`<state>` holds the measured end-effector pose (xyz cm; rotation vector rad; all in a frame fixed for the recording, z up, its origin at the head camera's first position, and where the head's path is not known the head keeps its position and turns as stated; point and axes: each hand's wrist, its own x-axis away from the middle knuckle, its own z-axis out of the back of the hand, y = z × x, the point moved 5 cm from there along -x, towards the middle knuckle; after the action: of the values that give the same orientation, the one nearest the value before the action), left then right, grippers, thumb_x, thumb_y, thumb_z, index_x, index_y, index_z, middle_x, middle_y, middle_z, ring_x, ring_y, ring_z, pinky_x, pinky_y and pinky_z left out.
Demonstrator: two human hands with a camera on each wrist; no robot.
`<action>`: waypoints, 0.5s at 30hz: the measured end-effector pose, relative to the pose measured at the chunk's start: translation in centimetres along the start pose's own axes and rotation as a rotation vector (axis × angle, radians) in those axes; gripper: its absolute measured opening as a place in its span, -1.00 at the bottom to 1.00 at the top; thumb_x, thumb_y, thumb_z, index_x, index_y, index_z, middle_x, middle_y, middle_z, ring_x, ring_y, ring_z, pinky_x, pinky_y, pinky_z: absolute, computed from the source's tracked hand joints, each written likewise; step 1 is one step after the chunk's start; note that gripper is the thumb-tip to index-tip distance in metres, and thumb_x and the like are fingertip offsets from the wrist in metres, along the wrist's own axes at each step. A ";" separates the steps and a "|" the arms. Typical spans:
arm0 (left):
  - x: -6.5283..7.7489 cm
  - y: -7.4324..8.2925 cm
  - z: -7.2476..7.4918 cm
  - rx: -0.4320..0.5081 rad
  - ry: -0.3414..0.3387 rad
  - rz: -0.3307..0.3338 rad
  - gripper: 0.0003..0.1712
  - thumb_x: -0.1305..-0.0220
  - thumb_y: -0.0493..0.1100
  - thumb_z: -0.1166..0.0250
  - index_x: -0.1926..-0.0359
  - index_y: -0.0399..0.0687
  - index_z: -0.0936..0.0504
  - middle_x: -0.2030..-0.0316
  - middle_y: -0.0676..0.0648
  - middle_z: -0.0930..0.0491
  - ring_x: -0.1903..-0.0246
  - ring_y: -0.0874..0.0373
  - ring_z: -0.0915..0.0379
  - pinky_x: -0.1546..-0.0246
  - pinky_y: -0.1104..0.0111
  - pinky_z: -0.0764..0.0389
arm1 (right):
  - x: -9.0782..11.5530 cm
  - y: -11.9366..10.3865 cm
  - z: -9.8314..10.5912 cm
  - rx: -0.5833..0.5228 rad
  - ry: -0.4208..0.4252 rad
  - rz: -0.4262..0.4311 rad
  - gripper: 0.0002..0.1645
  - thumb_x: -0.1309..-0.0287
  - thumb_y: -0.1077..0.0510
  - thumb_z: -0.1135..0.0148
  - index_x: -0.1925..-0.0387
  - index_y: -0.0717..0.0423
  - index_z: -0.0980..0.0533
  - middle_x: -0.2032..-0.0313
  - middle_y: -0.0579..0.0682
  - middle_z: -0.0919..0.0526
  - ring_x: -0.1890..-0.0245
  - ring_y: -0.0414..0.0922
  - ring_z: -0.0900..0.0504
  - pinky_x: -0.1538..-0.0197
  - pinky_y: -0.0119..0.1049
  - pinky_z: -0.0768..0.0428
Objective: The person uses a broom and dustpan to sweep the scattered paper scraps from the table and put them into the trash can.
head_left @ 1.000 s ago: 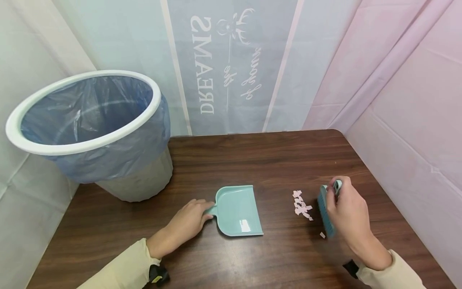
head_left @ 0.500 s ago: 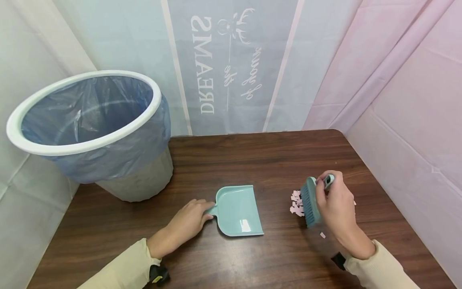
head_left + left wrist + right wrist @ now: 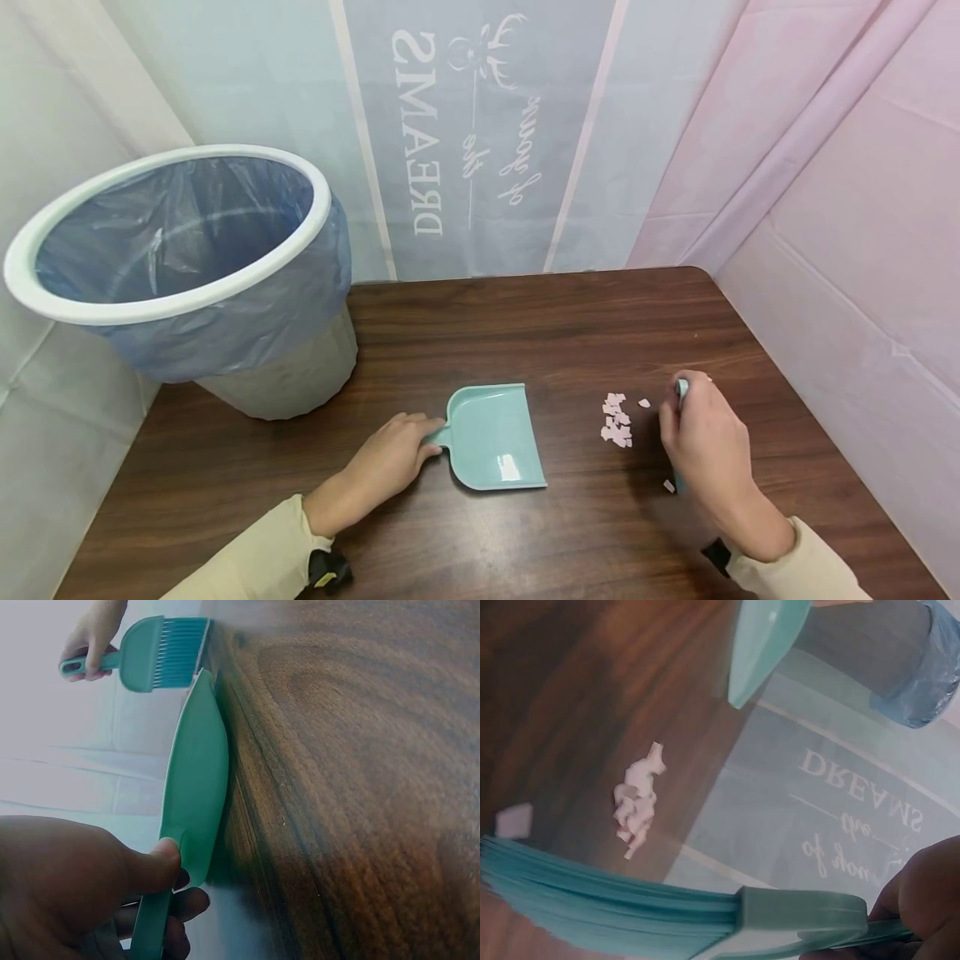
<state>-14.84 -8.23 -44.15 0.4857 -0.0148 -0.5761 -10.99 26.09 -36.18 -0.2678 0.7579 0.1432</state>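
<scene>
My left hand (image 3: 386,467) grips the handle of a light teal dustpan (image 3: 491,437), which lies on the table with its wide edge facing right. The left wrist view shows thumb and fingers around that handle. In my right hand (image 3: 708,446) is a teal hand brush (image 3: 154,656), held by its handle with the bristles pointing down. The hand hides most of the brush in the head view. Between dustpan and brush lies a small heap of white paper scraps (image 3: 617,423). Single paper scraps lie apart at the heap's upper right and close by the bristles (image 3: 615,900).
A tall bin (image 3: 285,375) with a white rim and a blue plastic liner stands at the table's left back. The dark wood table (image 3: 480,333) meets printed cloth (image 3: 487,167) at the back and pale cloth at both sides.
The brush went left against the scraps, then came back right, away from them. The heap is now slightly further left and more compact, with one scrap behind it. The left hand and dustpan stayed put.
</scene>
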 end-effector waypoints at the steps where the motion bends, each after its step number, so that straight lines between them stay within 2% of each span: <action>1: 0.0 0.0 0.0 0.004 -0.001 0.003 -0.61 -0.15 -0.16 -0.33 -0.01 -0.15 -0.60 0.21 0.00 -0.61 0.22 0.11 -0.49 0.16 0.25 -0.51 | 0.1 0.0 -0.1 0.001 0.004 0.001 -0.83 0.02 0.37 -0.07 0.31 0.33 -0.37 0.53 0.12 -0.43 0.61 0.01 -0.41 0.68 -0.03 -0.35; 7: 0.0 0.0 0.0 0.006 0.001 0.007 -0.61 -0.14 -0.18 -0.33 -0.01 -0.16 -0.60 0.21 -0.01 -0.61 0.21 0.12 -0.49 0.15 0.25 -0.51 | -0.1 -0.4 -0.6 -0.040 0.040 -0.031 -0.84 -0.08 0.29 -0.09 0.28 0.32 -0.39 0.52 0.17 -0.50 0.58 0.11 -0.47 0.62 0.06 -0.35; 15: 0.0 -0.1 -0.1 0.000 -0.001 0.007 -0.60 -0.15 -0.16 -0.33 -0.03 -0.16 -0.59 0.19 -0.02 -0.62 0.17 0.12 -0.53 0.05 0.21 -0.48 | -0.6 -0.7 -1.2 -0.099 0.090 -0.038 -0.81 -0.05 0.34 -0.11 0.25 0.33 -0.41 0.55 0.15 -0.48 0.61 0.08 -0.44 0.60 0.03 -0.35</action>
<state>-14.88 -8.24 -44.28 0.4854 -0.0178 -0.5696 -12.09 25.07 -36.44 -0.3844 0.8362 0.1336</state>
